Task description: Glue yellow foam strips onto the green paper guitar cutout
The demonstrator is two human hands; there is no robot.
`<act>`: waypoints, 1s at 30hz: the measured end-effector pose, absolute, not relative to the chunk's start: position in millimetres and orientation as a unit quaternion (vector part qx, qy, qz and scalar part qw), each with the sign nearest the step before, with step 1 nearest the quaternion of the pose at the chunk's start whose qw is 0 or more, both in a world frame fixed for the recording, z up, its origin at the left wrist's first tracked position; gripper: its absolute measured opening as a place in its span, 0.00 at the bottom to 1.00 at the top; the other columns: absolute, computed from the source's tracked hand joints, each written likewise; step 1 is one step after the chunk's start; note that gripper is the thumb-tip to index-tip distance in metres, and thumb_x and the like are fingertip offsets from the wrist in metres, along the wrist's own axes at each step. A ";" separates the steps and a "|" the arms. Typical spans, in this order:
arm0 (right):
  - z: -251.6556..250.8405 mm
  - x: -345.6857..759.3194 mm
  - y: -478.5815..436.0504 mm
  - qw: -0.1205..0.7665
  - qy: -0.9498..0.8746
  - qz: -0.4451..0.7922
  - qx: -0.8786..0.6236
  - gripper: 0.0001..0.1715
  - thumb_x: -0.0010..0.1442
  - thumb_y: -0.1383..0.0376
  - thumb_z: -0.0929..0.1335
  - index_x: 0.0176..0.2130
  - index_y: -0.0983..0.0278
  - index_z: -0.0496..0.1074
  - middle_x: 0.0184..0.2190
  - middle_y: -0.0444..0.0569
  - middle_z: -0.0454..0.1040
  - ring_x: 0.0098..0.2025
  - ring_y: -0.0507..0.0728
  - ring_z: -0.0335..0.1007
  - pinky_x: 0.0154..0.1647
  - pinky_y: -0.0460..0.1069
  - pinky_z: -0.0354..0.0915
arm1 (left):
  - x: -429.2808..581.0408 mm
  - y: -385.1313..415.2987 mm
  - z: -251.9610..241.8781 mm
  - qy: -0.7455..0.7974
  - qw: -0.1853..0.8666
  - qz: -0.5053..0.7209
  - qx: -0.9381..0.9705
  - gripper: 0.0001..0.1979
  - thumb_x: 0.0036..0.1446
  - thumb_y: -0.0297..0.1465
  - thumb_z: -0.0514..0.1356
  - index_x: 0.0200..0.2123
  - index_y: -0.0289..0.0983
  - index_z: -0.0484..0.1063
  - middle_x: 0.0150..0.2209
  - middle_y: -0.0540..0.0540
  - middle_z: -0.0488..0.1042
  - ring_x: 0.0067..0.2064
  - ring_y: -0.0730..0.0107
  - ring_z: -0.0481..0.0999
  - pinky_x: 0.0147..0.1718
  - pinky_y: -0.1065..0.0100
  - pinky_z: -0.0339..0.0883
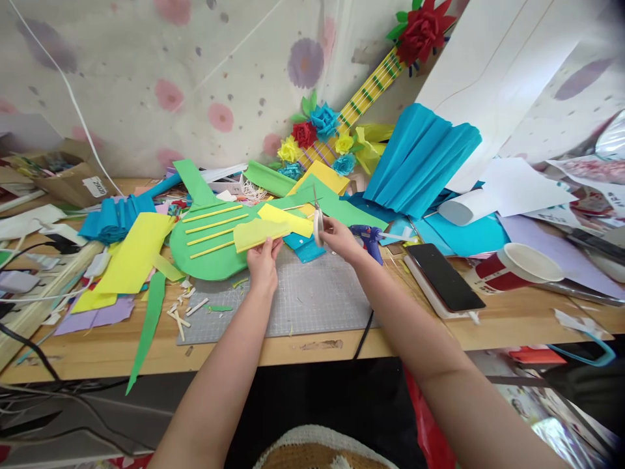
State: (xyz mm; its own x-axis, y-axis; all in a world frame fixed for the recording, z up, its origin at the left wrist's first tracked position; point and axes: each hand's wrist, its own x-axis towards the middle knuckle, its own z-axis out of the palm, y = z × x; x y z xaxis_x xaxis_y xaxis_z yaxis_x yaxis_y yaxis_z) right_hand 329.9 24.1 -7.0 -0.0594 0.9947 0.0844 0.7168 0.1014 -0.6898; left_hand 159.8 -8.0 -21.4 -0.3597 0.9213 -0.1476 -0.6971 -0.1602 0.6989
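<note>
My left hand pinches the lower edge of a piece of yellow crepe paper above the grey cutting mat. To its right, my right hand grips scissors with pale handles, their blades pointing up and away. Another yellow paper piece lies just behind, between the two hands. A green paper cutout with thin yellow strips across it rests left of my left hand. Close to my right hand lies a blue glue gun.
A paper guitar with paper flowers leans on the wall. Pleated blue crepe paper stands at the right, near a phone and a paper cup. Yellow paper and a power strip lie left. Scraps litter the mat.
</note>
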 end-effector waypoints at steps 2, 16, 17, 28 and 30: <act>-14.6 334.3 13.3 0.323 -0.693 0.308 -0.566 0.19 0.52 0.67 0.61 0.46 0.65 0.61 0.42 0.50 0.69 0.39 0.54 0.67 0.37 0.47 0.62 | 156.8 -7.9 -18.6 0.337 0.531 0.761 0.158 0.05 0.50 0.19 0.58 0.29 0.33 0.72 0.27 0.48 0.77 0.30 0.73 0.78 0.46 0.61 0.70; -7.0 323.8 -20.9 0.146 -0.789 0.233 -0.550 0.28 0.51 0.42 0.64 0.36 0.63 0.63 0.30 0.45 0.69 0.29 0.53 0.62 0.27 0.46 0.53 | 153.4 -10.5 -11.3 0.323 0.592 0.735 0.068 0.10 0.51 0.15 0.53 0.28 0.31 0.71 0.26 0.46 0.77 0.33 0.74 0.78 0.44 0.70 0.71; -5.5 322.7 -22.1 0.145 -0.789 0.228 -0.552 0.28 0.51 0.42 0.64 0.36 0.63 0.64 0.30 0.46 0.69 0.29 0.53 0.62 0.27 0.46 0.52 | 155.2 -11.4 -11.4 0.328 0.599 0.727 0.072 0.10 0.50 0.15 0.53 0.28 0.30 0.71 0.26 0.46 0.77 0.32 0.74 0.78 0.44 0.69 0.71; -9.2 318.2 -23.5 0.157 -0.788 0.200 -0.561 0.29 0.51 0.39 0.62 0.35 0.62 0.64 0.29 0.46 0.71 0.29 0.54 0.65 0.27 0.46 0.50 | 160.9 -12.1 -18.2 0.351 0.623 0.696 0.073 0.09 0.49 0.16 0.53 0.26 0.30 0.71 0.26 0.45 0.77 0.32 0.73 0.78 0.45 0.68 0.71; -10.3 318.1 -23.1 0.154 -0.786 0.200 -0.564 0.29 0.52 0.40 0.62 0.36 0.62 0.64 0.30 0.47 0.71 0.30 0.55 0.65 0.27 0.46 0.51 | 161.1 -11.8 -18.6 0.355 0.621 0.695 0.074 0.09 0.49 0.16 0.53 0.26 0.30 0.71 0.26 0.45 0.77 0.32 0.72 0.78 0.44 0.68 0.71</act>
State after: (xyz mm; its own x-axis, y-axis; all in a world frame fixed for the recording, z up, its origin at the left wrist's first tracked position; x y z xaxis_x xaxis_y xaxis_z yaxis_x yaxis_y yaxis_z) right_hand 318.1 -23.1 -10.3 -0.3158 0.9487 0.0163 0.8251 0.2831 -0.4890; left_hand 161.1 -11.8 -18.6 -0.2166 0.9162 -0.3371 -0.8106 0.0237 0.5852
